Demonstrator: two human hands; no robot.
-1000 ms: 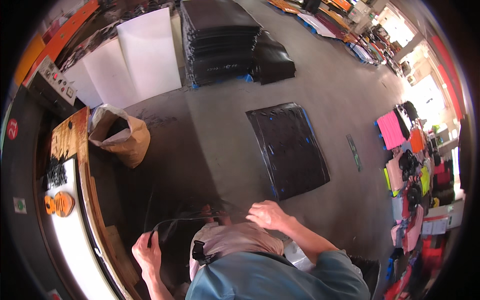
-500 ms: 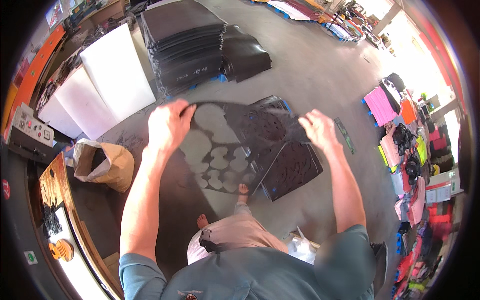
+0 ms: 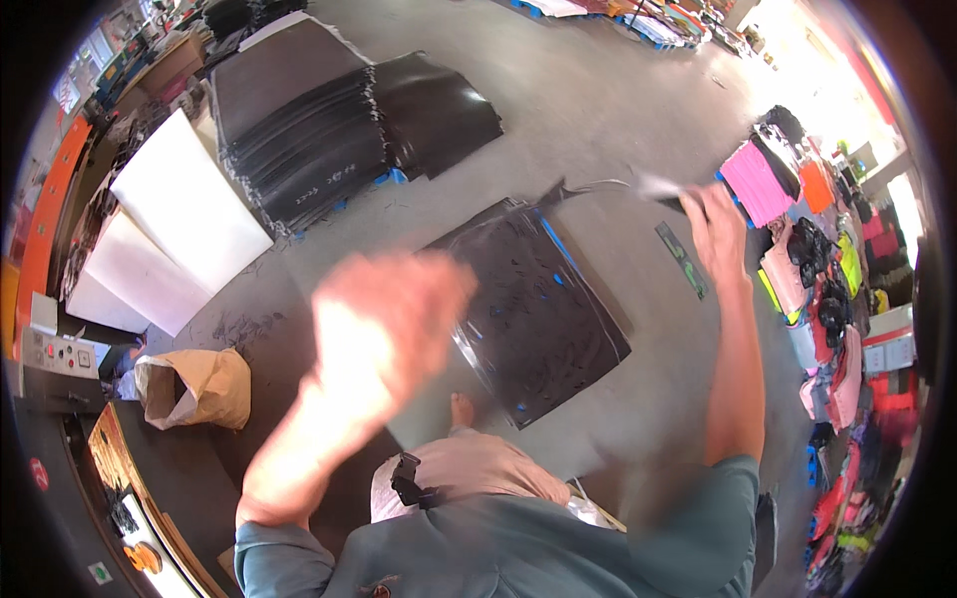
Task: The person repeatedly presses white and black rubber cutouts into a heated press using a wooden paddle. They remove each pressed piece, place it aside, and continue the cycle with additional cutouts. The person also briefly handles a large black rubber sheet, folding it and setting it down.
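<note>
My right hand (image 3: 716,227) is raised at the right, its fingers closed on an end of a thin black sheet (image 3: 558,195). The sheet shows as a narrow, blurred dark band stretching left from those fingers, above the far edge of a low stack of black sheets (image 3: 548,309). My left hand (image 3: 389,309) is curled and smeared by motion in front of the stack's left side. Whether it grips the sheet is hidden. Loose curved black pieces and small blue bits lie on the stack.
Taller black sheet piles (image 3: 299,130) stand at the far left, near white boards (image 3: 184,189). A brown paper sack (image 3: 214,389) sits beside a control box (image 3: 60,354). A green strip (image 3: 681,261) lies on the floor. Colourful material piles (image 3: 763,184) line the right.
The cut-out sheet, earlier spread between both hands with its holes showing, is now a narrow band farther away. My right hand moved right; my left moved right and down. The view shifted.
</note>
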